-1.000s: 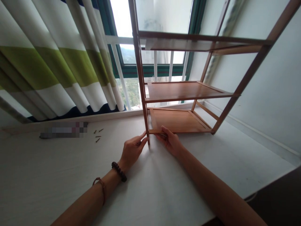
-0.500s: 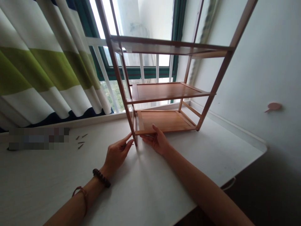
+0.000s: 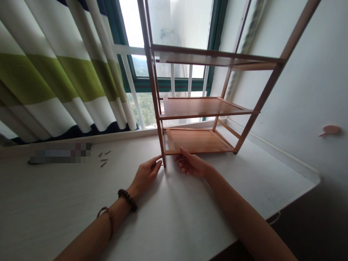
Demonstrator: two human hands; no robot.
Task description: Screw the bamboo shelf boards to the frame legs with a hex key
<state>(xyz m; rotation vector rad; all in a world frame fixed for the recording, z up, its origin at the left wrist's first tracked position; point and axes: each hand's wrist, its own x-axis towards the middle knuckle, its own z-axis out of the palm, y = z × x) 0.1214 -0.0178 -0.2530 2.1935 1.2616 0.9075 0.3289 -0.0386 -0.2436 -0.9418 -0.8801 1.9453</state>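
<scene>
A white table point(image 3: 174, 217) bears the wooden rack point(image 3: 206, 106), which stands upright, its 3 visible shelves point(image 3: 206, 57) already set between the posts. The person's hands are apart. The right hand point(image 3: 191, 164) laps its thumb over the front edge of the bottom shelf point(image 3: 198, 140), fingers curled below; how firmly cannot be told. The left hand point(image 3: 146, 174) reaches the foot of the front left leg point(image 3: 153, 87), its grip unclear. 4 screws point(image 3: 104, 160) lie loose, so fastening seems unfinished.

Striped curtain point(image 3: 81, 78) beside green-framed window point(image 3: 187, 25); pale wall point(image 3: 307, 90) at right; daylight; outside, seemingly greenery point(image 3: 148, 107).
</scene>
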